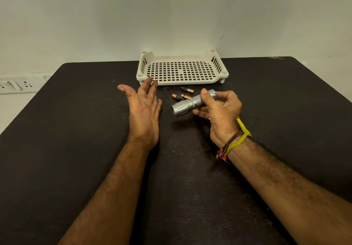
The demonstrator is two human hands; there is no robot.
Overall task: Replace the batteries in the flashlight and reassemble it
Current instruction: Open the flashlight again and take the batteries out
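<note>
flashlight [192,102]: silver, mid-barrel hidden under right hand [219,111], whose thumb and fingers curl round it above the desk [76,130]. batteries [182,94]: three, labels unreadable, on desk just behind. left hand [143,107]: fingers straight, holding nothing, fingertips overlapping white tray [182,69]. wall sockets [17,85] cut off at left.

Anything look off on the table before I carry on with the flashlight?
Nothing damaged or spilled. Three batteries lie loose on the table in front of the empty tray rather than in it. The right hand holds the flashlight, which looks whole; the left hand is open.
</note>
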